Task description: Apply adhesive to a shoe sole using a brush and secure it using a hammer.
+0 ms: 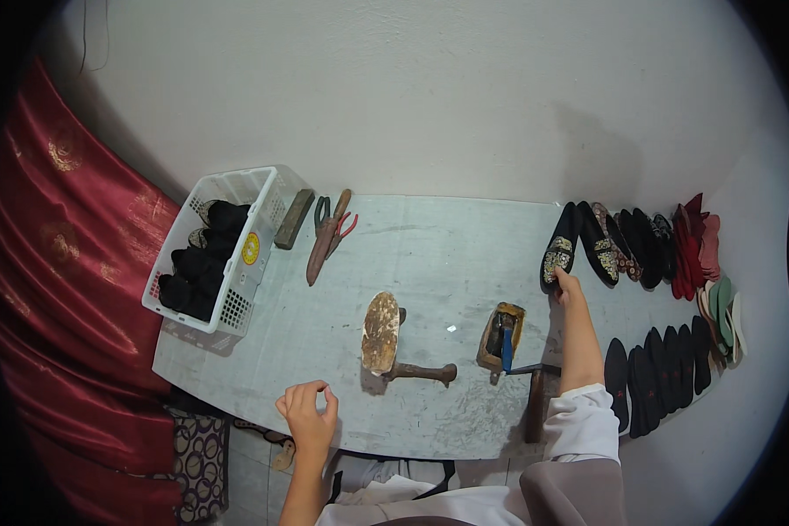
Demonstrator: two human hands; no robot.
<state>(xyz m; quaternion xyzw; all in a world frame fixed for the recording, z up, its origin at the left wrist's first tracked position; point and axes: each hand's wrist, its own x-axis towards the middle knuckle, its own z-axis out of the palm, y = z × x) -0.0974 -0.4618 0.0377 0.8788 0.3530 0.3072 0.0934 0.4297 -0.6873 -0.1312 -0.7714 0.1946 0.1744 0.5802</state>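
Black shoe (563,230), one, at the far right of the counter (421,263), leftmost in a row of footwear near the wall. Long axis: runs from the wall side toward the person, leaning slightly, the near end further left. Decorated end points to the person; the other, narrower end points to the wall.

Appearance: dark, matte, slender body; glittering gold-toned ornament across the front part.

Hands: two, bare, well apart. Right hand (569,287) has its fingers on the near, decorated end; whether they close around the shoe cannot be told. Left hand (305,412), loosely curled, thumb near the forefinger, holds nothing visible, by the counter's near edge.

Adjacent: second black shoe (594,237) with similar ornament, just right of the first, its near end slanting right.

Also on the counter: sole-shaped metal stand (381,333), worn and pale-blotched; open container (519,326) with a blue-handled tool (507,351); red-handled pliers (346,230); white basket (259,197) of black footwear.

Obscured: the shoe's near tip, partly behind the fingers; its sole and underside; the ornament's fine pattern, too small to read; the basket's lower contents.
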